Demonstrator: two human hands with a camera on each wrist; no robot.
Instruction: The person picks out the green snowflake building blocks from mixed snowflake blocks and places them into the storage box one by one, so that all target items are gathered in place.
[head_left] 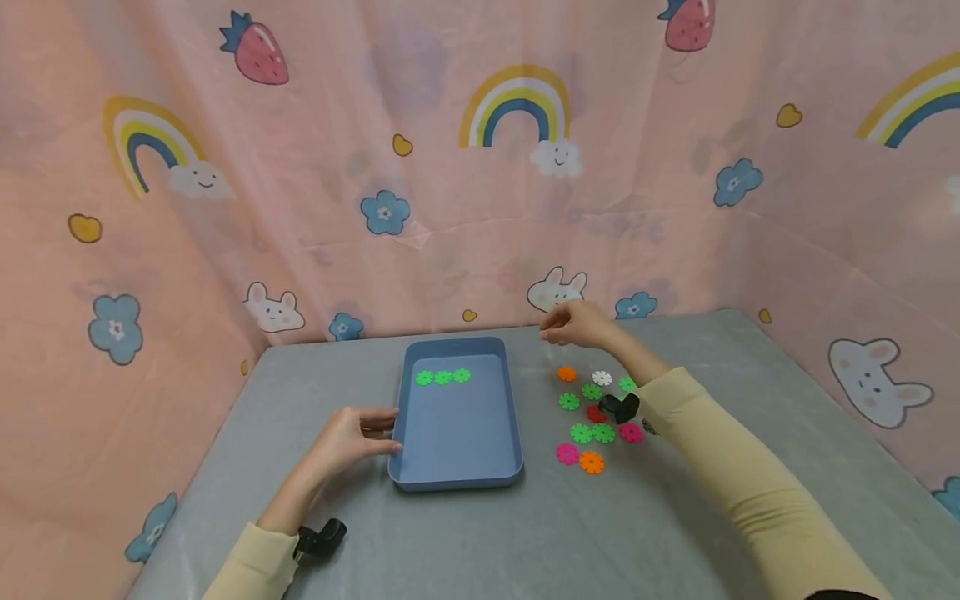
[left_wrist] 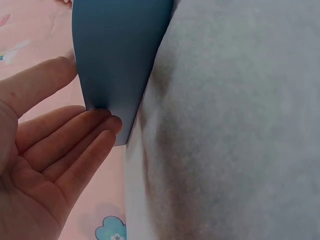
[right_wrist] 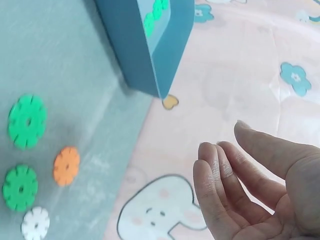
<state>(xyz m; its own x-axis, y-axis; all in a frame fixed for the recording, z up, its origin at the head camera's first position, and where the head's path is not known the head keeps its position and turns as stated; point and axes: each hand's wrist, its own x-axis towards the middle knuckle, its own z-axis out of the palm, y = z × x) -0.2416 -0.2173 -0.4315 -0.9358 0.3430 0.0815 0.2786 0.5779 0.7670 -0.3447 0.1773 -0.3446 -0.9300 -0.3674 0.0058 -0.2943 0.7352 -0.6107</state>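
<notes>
A blue-grey rectangular tray lies on the table, with three green notched plastic discs in a row near its far end. My left hand touches the tray's left side, thumb and fingers spread apart. In the left wrist view its fingertips rest against the tray wall. Beyond the tray's right far corner, my right hand is raised with loosely bent fingers and nothing in them. Nearest below it are an orange disc and a white disc.
Right of the tray lie several more notched discs: green, pink, red and orange. The right forearm overlaps part of this group. A pink patterned curtain hangs behind the grey tabletop.
</notes>
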